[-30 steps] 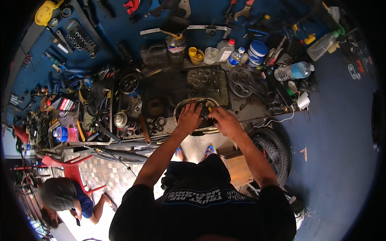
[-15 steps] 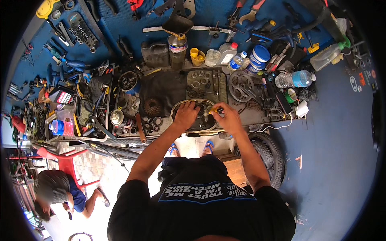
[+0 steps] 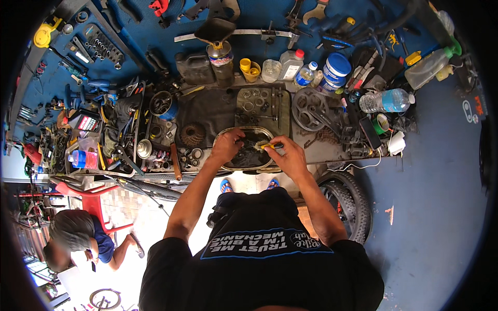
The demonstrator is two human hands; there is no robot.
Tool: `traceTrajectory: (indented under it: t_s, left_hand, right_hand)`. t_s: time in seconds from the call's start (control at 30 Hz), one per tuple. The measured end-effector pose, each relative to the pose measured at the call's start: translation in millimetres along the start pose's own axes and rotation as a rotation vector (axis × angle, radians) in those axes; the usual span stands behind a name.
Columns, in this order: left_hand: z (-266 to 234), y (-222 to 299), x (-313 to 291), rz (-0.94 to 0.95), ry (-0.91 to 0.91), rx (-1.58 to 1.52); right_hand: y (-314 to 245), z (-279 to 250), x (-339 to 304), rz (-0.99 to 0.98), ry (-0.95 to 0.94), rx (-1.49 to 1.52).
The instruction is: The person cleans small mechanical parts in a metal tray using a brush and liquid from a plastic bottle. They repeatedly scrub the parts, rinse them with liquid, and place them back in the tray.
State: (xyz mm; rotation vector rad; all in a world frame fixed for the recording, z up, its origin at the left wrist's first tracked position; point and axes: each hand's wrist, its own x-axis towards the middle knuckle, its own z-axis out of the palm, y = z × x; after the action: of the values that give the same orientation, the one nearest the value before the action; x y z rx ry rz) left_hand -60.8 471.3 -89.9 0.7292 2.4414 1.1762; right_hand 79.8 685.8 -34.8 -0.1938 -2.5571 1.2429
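An oval metal tray [image 3: 248,169] with dark liquid in it sits at the front edge of the bench. My right hand [image 3: 290,158] pinches a small brush [image 3: 271,146] with a yellow handle; its pale bristles point left over the liquid. Over the tray's left side, my left hand [image 3: 227,147] has its fingers curled inward, and whatever they hold is too small or hidden to make out. A cassette of sprockets [image 3: 192,134] lies left of the tray. Behind it, small rings and parts rest on a greenish mat [image 3: 282,111].
A crankset [image 3: 309,109] lies to the right, near a water bottle [image 3: 386,101] and a phone [image 3: 368,132]. Bottles and a blue-white tub [image 3: 336,70] line the back. A wooden-handled tool [image 3: 175,163] overhangs the front. Tyres [image 3: 346,205] stand below; a person [image 3: 78,236] sits at lower left.
My left hand has shifted left and its spread fingers have curled in. The brush in my right hand now lies lower and flatter over the tray. The whole view has shifted slightly.
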Motion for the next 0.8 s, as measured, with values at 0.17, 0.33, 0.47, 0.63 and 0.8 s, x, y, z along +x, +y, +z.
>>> traceTrajectory:
  t_s: [0.17, 0.33, 0.47, 0.63, 0.8]
  left_hand:
    - [-8.0, -6.3, -0.7, -0.125, 0.064, -0.028]
    - [-8.5, -28.9, 2.2, -0.234, 0.180, -0.621]
    - [-13.6, -21.7, 0.2, -0.296, 0.214, -0.853]
    - [-8.0, -12.2, -3.3, -0.298, 0.251, -0.952]
    - [15.0, 7.5, -5.6, -0.219, 0.346, -0.890]
  right_hand:
    - [7.7, 5.4, -5.4, -0.036, -0.003, -0.007]
    - [1.3, 5.0, -2.8, -0.021, -0.129, -0.154]
    - [19.2, 12.7, 3.1, -0.050, -0.166, -0.120]
    - [28.2, 36.4, 12.4, 0.186, -0.075, 0.178]
    - [-16.6, 60.9, 22.9, 0.251, -0.033, 0.584]
